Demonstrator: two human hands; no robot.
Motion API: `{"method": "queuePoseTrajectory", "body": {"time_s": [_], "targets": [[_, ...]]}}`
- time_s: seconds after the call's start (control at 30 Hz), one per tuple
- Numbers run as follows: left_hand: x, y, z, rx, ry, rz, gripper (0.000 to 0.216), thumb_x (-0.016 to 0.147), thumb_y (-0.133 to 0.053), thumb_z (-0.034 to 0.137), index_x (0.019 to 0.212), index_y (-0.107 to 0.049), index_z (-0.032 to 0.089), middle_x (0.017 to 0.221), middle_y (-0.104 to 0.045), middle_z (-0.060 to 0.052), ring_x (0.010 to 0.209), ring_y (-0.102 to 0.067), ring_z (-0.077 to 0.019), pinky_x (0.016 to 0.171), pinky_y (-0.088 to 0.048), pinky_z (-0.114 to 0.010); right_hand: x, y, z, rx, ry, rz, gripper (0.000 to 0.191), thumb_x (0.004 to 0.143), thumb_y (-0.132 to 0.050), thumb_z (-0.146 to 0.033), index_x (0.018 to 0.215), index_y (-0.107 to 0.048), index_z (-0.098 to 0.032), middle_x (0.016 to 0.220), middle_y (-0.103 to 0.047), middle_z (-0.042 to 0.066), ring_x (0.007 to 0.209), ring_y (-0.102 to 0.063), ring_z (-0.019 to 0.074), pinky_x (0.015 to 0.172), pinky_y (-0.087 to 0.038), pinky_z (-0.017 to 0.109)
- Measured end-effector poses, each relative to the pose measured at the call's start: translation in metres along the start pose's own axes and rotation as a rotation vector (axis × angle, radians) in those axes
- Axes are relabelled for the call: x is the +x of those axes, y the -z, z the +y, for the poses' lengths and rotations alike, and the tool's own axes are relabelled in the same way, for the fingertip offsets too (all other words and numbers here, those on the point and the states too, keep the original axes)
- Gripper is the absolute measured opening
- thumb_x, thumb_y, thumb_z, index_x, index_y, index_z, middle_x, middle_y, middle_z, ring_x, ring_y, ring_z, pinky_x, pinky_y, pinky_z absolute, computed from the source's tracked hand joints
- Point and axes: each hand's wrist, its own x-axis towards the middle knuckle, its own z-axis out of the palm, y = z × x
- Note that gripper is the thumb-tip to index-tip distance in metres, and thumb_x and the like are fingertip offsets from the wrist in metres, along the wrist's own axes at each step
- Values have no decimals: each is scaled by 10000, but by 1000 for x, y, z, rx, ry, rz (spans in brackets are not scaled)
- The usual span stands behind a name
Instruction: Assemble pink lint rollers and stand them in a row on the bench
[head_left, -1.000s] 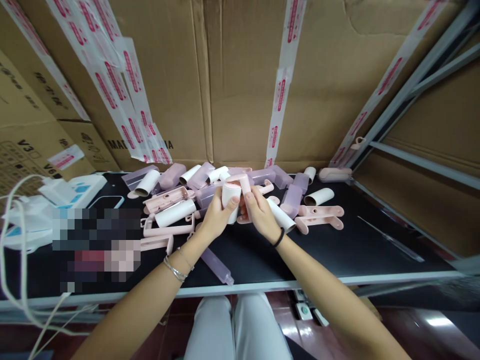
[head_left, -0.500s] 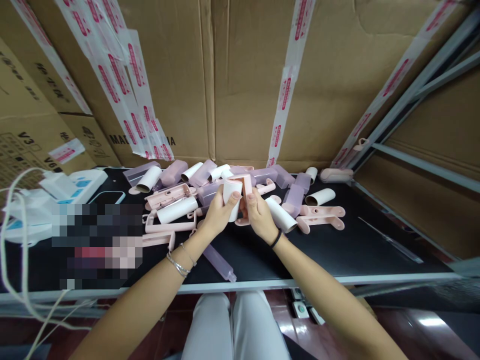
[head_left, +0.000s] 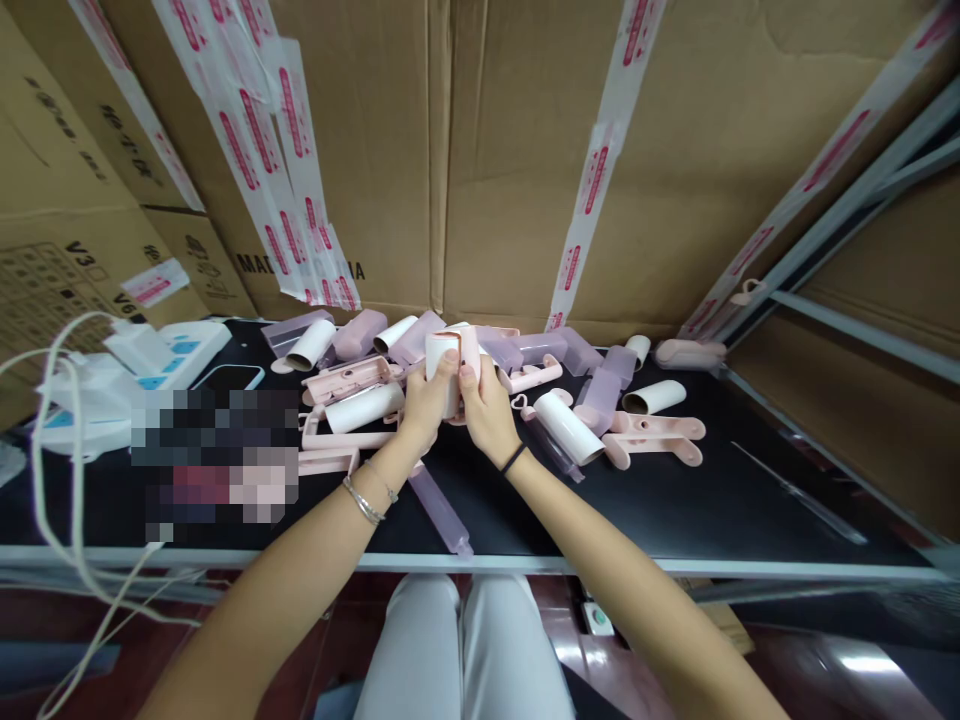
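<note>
I have the left hand [head_left: 426,405] wrapped around a white tube [head_left: 441,356], its thumb flat on the tube's near face and the other fingers mostly hidden. I have the right hand [head_left: 486,412] gripping a pink bracket [head_left: 469,348], thumb on the near side; its fingers behind are obscured. Tube and bracket stand roughly upright, side by side and touching, above the middle of the black tabletop [head_left: 675,510]; I cannot tell whether they are seated together. Both forearms extend forward and converge, the left wearing bracelets [head_left: 364,500], the right a black band [head_left: 513,459]. Nearest the front edge lies a lilac tube [head_left: 439,508], angled between the forearms. Farther on, to the right of the right hand, are a loose white cylinder [head_left: 568,426] and a pink frame [head_left: 660,427]. Behind the assorted parts rises a taped cardboard wall [head_left: 510,200].
</note>
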Motion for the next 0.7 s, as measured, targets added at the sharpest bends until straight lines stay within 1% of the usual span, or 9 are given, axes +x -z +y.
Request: {"method": "queuePoseTrajectory", "body": {"time_s": [0.07, 0.17, 0.3, 0.43, 0.53, 0.6, 0.7], "targets": [[4, 0, 0, 11, -28, 39, 437, 664, -707, 568, 750, -617, 149, 638, -614, -27, 561, -583, -142, 480, -448, -225, 2, -5, 1, -26, 19, 6, 380, 925, -288, -566, 950, -447, -222, 823, -589, 43, 731, -563, 189, 640, -437, 286], [6, -1, 0, 16, -18, 54, 447, 663, -698, 584, 710, -597, 151, 633, -610, -26, 548, -569, -130, 460, -432, -216, 2, -6, 2, -101, 19, 17, 364, 929, -276, -552, 901, -434, -225, 779, -574, 42, 721, -546, 204, 649, -422, 300], [5, -4, 5, 10, 9, 43, 460, 680, -676, 599, 749, -605, 149, 686, -626, -39, 622, -595, -152, 507, -463, -233, 3, -2, -3, -183, 40, 35, 347, 934, -263, -533, 872, -416, -228, 769, -566, 48, 745, -542, 220, 673, -413, 316], [3, -3, 10, 60, 18, 76, 475, 696, -656, 609, 747, -608, 139, 677, -603, -49, 655, -588, -173, 539, -470, -264, 4, -4, -11, -208, 35, 18, 341, 943, -239, -511, 875, -408, -223, 783, -587, 67, 738, -556, 230, 655, -409, 316], [3, -3, 12, 61, 19, 99, 466, 714, -642, 605, 758, -609, 142, 684, -602, -47, 676, -583, -169, 558, -468, -257, 5, -8, -13, -256, 21, -3, 328, 940, -246, -501, 898, -407, -218, 799, -593, 78, 736, -567, 245, 652, -401, 322], [4, -2, 13, 50, 7, 97, 462, 723, -631, 606, 771, -606, 147, 696, -609, -38, 681, -581, -154, 577, -467, -245, 5, -10, -13, -262, 39, 0, 320, 935, -257, -510, 899, -395, -224, 783, -580, 64, 718, -562, 241, 643, -392, 314], [5, 0, 13, 109, -33, 52, 484, 730, -601, 632, 765, -602, 149, 706, -618, -29, 673, -575, -140, 604, -468, -243, 3, -12, -12, -221, 75, 55, 325, 929, -266, -539, 881, -369, -234, 746, -550, 44, 678, -545, 227, 597, -374, 296]]}}
